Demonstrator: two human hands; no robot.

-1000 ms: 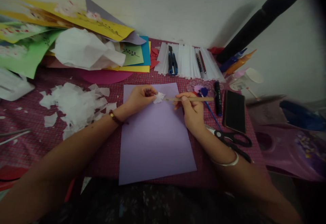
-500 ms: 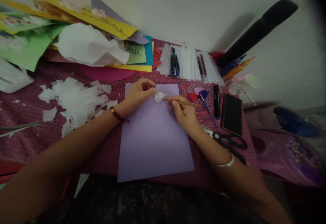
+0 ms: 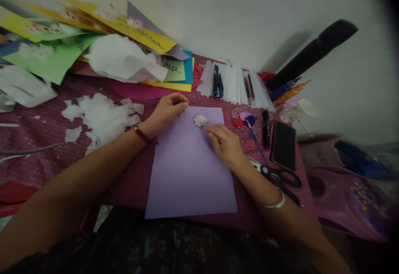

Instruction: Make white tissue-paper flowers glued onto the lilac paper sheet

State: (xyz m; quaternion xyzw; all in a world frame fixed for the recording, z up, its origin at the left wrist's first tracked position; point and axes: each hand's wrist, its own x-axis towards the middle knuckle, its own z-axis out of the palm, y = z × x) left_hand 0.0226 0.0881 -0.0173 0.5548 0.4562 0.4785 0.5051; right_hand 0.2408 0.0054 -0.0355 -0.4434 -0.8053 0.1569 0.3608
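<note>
Left hand: since the earlier frames, the left hand (image 3: pixel 171 109) has let go of the white puff (image 3: pixel 200 120) and drawn off to its left, so the two are now apart.
White puff: a small crumpled piece, it sits near the top of the purple sheet (image 3: pixel 191 174), between the two hands.
Right hand: the right hand (image 3: pixel 227 144) reaches in from the lower right, its fingertips just beside the puff; whether they touch it I cannot tell.
Right grip: thumb and fingers are drawn together, narrow; I cannot tell what is held.
Left grip: fingers curled, thumb close to the forefinger; whether anything is pinched there is unclear.
Working the puff: this looks like careful placing work; light pressure low at the base should keep the crumpled folds from flattening.
Holding the sheet: a steady left hand at the sheet's edge would probably help stop it sliding under small pushes.
Stick: it showed clearly in the right hand earlier, crossing the fingers; now it cannot be made out.
Unmoved things: the paper scraps (image 3: pixel 99 118) lie left of the sheet as earlier, and the scissors (image 3: pixel 280 176) remain by the right forearm.
</note>
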